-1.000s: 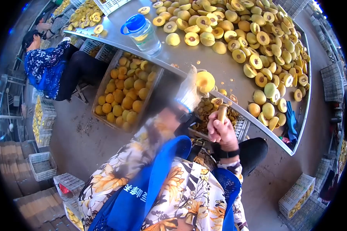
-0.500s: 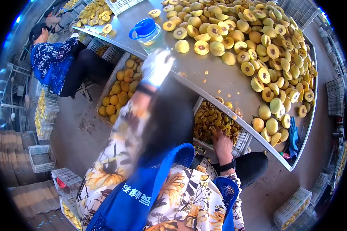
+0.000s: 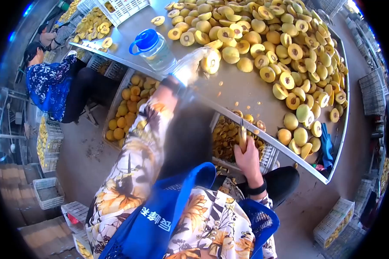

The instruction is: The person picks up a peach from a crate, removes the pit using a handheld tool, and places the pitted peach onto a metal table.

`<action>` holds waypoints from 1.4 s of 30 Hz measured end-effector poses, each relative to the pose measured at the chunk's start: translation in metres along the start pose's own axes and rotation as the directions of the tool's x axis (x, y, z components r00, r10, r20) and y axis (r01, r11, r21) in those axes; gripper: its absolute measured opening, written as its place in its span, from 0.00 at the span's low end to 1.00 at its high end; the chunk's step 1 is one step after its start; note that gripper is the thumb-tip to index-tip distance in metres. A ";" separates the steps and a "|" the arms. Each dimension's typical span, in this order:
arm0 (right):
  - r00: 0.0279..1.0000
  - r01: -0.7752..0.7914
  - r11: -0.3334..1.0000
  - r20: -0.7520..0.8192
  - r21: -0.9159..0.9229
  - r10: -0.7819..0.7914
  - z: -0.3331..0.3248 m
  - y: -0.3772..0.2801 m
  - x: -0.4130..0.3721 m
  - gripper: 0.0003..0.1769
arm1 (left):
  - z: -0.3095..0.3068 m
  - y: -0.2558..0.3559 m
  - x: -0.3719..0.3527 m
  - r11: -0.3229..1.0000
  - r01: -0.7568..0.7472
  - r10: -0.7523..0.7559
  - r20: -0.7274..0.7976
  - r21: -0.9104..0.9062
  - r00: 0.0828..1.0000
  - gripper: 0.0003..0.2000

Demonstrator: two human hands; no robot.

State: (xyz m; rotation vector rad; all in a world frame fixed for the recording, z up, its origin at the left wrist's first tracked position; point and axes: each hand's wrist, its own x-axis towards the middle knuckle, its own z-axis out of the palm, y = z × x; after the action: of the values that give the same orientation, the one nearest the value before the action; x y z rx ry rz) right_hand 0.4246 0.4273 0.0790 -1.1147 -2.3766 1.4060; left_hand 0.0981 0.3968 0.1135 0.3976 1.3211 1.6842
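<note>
My left hand (image 3: 190, 69), in a whitish glove, reaches over the near edge of the metal table. Its fingers are closed around a cut yellow peach half (image 3: 210, 62) with the brown pit hollow facing up. My bare right hand (image 3: 248, 159) grips a small pitting knife (image 3: 243, 140) with a light wooden handle, its narrow metal tip pointing up by the table edge. Below that hand sits a crate of peach scraps (image 3: 225, 138). A large heap of peach halves (image 3: 268, 52) covers the far part of the table (image 3: 229, 93).
A water bottle with a blue lid (image 3: 153, 49) stands left of my left hand. Whole peaches fill a crate (image 3: 124, 114) under the table. Blue gloves (image 3: 326, 149) lie in the right corner. Another person (image 3: 52, 86) sits at the left.
My left hand has moved right from beside the bottle to the peach half and closed on it. My right hand has risen from the scraps crate, bringing the knife into view.
</note>
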 end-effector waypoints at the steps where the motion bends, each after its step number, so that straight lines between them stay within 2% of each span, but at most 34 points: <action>1: 0.999 0.044 0.999 -0.004 0.017 -0.043 -0.001 -0.011 0.006 0.19 | 0.014 -0.001 -0.024 0.996 -0.029 0.036 0.087 -0.082 0.996 0.20; 2: 0.997 0.073 0.997 -0.019 -0.004 -0.073 0.000 -0.021 0.012 0.18 | 0.028 -0.010 -0.037 0.990 -0.143 0.142 0.064 0.003 0.988 0.23; 4: 0.990 0.128 0.990 -0.049 -0.053 -0.131 0.002 -0.035 0.019 0.17 | 0.040 -0.019 -0.064 0.949 0.102 -0.077 0.095 -0.298 0.992 0.19; 6: 0.974 0.192 0.978 -0.103 -0.082 -0.200 0.006 -0.041 0.023 0.15 | 0.059 -0.039 -0.083 0.906 0.013 -0.003 0.024 -0.423 1.000 0.17; 8: 0.969 0.204 0.974 -0.125 -0.097 -0.215 0.009 -0.045 0.020 0.14 | 0.067 -0.066 -0.082 0.976 -0.198 0.186 -0.122 -0.096 0.975 0.17; 10: 0.976 0.172 0.981 -0.117 -0.093 -0.182 0.010 -0.050 0.014 0.13 | 0.078 -0.079 -0.093 0.969 -0.184 0.169 -0.102 -0.164 0.980 0.19; 12: 0.973 0.171 0.980 -0.138 -0.103 -0.185 0.010 -0.050 0.009 0.12 | 0.091 -0.085 -0.095 0.954 -0.292 0.275 -0.193 -0.063 0.942 0.17; 14: 0.975 0.152 0.982 -0.146 -0.114 -0.168 0.011 -0.046 0.004 0.11 | 0.103 -0.080 -0.112 0.934 -0.249 0.227 -0.113 -0.255 0.967 0.15; 16: 0.980 0.120 0.985 -0.144 -0.121 -0.137 0.009 -0.048 -0.003 0.11 | 0.106 -0.085 -0.114 0.927 -0.298 0.280 -0.106 -0.227 0.954 0.14; 21: 0.986 0.118 0.989 -0.105 -0.091 -0.127 0.008 -0.057 -0.015 0.11 | 0.123 -0.083 -0.120 0.950 -0.291 0.265 -0.204 -0.111 0.942 0.13; 24: 0.987 0.130 0.989 -0.092 -0.065 -0.136 0.014 -0.049 -0.019 0.11 | 0.121 -0.095 -0.117 0.933 -0.296 0.259 -0.191 -0.205 0.947 0.12; 27: 0.994 0.101 0.992 -0.021 -0.077 -0.103 0.007 -0.053 -0.021 0.12 | 0.110 -0.101 -0.113 0.923 -0.383 0.386 -0.099 0.049 0.917 0.12; 29: 0.996 0.091 0.989 0.029 -0.120 -0.088 0.005 -0.048 -0.018 0.12 | 0.096 -0.104 -0.109 0.918 -0.352 0.353 0.025 0.181 0.935 0.15; 31: 0.994 0.097 0.982 0.060 -0.162 -0.089 -0.001 -0.043 -0.015 0.12 | 0.081 -0.111 -0.099 0.970 -0.222 0.208 0.137 0.096 0.969 0.18; 33: 0.992 0.120 0.973 0.073 -0.200 -0.107 -0.012 -0.040 -0.013 0.12 | 0.072 -0.108 -0.091 0.981 0.066 -0.011 0.288 -0.180 0.958 0.19; 34: 0.991 0.125 0.962 -0.011 -0.244 -0.132 -0.010 -0.025 -0.009 0.15 | 0.070 -0.104 -0.092 0.975 0.176 -0.130 0.289 -0.138 0.948 0.20; 36: 0.970 0.109 0.991 -0.209 -0.074 -0.123 -0.018 -0.025 -0.005 0.34 | 0.080 -0.079 -0.101 0.920 0.386 -0.356 0.278 -0.062 0.892 0.22; 37: 0.978 0.129 0.991 -0.166 0.018 -0.124 -0.024 -0.029 -0.005 0.32 | 0.082 -0.076 -0.103 0.919 0.393 -0.363 0.355 -0.014 0.861 0.24; 40: 0.972 0.210 0.976 -0.121 0.062 -0.201 -0.009 -0.009 0.007 0.30 | 0.093 -0.063 -0.112 0.870 0.370 -0.449 0.218 0.325 0.866 0.23; 41: 0.969 0.208 0.976 -0.153 0.068 -0.196 -0.011 -0.008 0.010 0.25 | 0.093 -0.072 -0.110 0.927 0.346 -0.373 0.268 0.143 0.888 0.23; 42: 0.978 0.146 0.961 -0.182 0.236 -0.104 -0.011 -0.010 0.012 0.22 | 0.094 -0.080 -0.108 0.945 0.324 -0.293 0.316 -0.047 0.902 0.23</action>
State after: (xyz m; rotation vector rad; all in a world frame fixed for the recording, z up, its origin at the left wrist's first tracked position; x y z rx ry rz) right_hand 0.4165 0.4397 0.0906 -0.9584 -2.0494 1.4539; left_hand 0.2588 0.3635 0.1067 0.3527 1.0081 1.3527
